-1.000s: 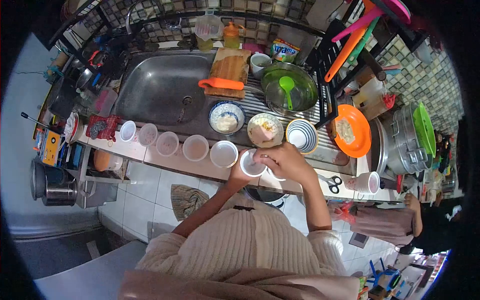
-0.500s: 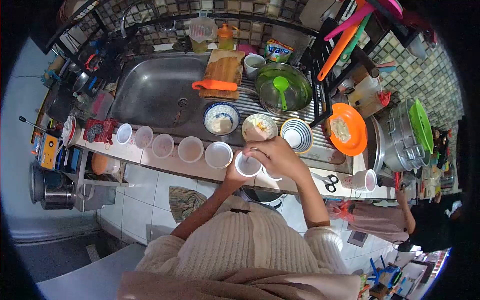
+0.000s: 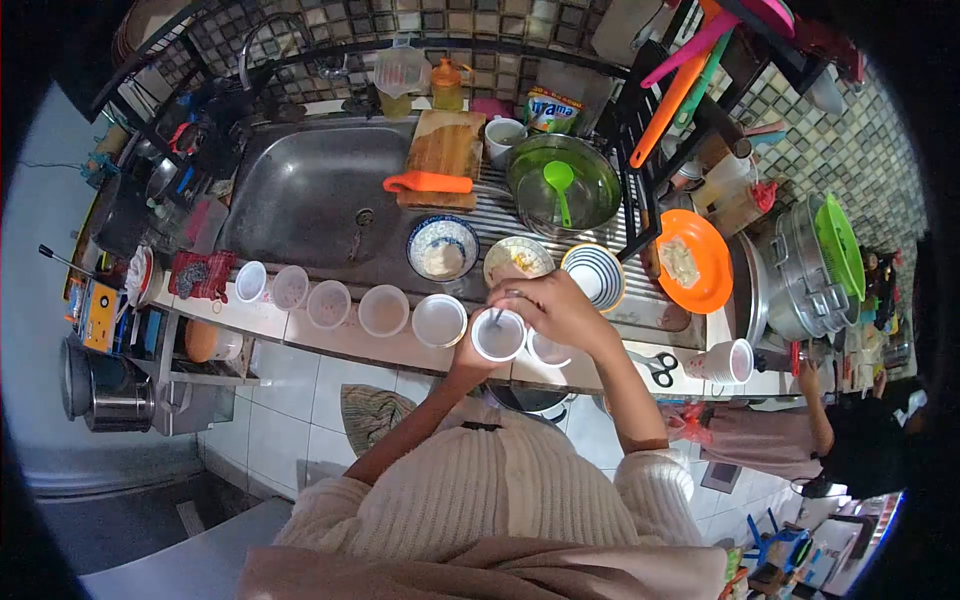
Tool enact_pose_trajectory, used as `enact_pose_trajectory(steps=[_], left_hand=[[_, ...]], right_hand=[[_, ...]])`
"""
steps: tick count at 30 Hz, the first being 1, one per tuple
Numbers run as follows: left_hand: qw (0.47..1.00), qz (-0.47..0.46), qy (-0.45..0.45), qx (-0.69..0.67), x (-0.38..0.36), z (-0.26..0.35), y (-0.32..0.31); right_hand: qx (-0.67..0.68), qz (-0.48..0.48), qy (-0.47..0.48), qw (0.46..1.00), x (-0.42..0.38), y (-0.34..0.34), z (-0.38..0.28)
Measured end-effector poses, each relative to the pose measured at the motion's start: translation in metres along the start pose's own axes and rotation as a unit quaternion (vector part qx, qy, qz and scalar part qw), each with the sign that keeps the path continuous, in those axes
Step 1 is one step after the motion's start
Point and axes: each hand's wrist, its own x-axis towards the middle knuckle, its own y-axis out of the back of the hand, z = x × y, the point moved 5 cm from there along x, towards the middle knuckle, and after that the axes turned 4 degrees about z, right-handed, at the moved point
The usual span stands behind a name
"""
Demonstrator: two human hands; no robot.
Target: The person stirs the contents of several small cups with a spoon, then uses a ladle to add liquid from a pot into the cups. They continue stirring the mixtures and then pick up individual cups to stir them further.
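My left hand (image 3: 472,362) is wrapped round a white plastic cup (image 3: 498,345) at the counter's front edge. Over that cup, my right hand (image 3: 545,305) is closed on the handle of a spoon (image 3: 496,318), whose lower end is inside the cup. Another cup (image 3: 549,349) stands just right of the held one, partly under my right wrist. To the left several cups stand in a row, the nearest being a white one (image 3: 439,321). Behind my hands are a bowl with colourful bits (image 3: 518,250), a striped bowl (image 3: 606,275) and a blue-rimmed bowl (image 3: 442,232).
A sink (image 3: 300,200) lies at the back left, beside a cutting board (image 3: 447,145) with an orange-handled tool. Farther right are a pot (image 3: 600,180), an orange plate (image 3: 712,245), scissors (image 3: 661,368) and stacked cups (image 3: 722,362). Another person (image 3: 860,440) stands at far right.
The held cup sits slightly lower in view, and more of the cup to its right shows. Both hands keep their holds. The whole view has shifted slightly.
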Motion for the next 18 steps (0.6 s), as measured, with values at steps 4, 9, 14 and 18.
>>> enact_pose_trajectory(steps=[4,9,14,18], left_hand=[[0.999,0.008,0.031,-0.015,-0.001,-0.007,0.0],[1.0,-0.005,0.02,-0.009,0.001,-0.009,0.001],[1.0,-0.011,-0.003,0.004,0.001,-0.005,0.0],[1.0,-0.002,0.015,-0.007,0.0,-0.009,-0.002]], right_hand=[[-0.097,-0.018,-0.015,0.995,-0.004,-0.003,0.016],[-0.12,0.014,-0.049,0.992,-0.005,0.0,0.012],[-0.076,0.01,-0.013,0.997,-0.007,0.001,0.012],[-0.054,-0.035,-0.006,0.998,-0.011,0.0,0.011]])
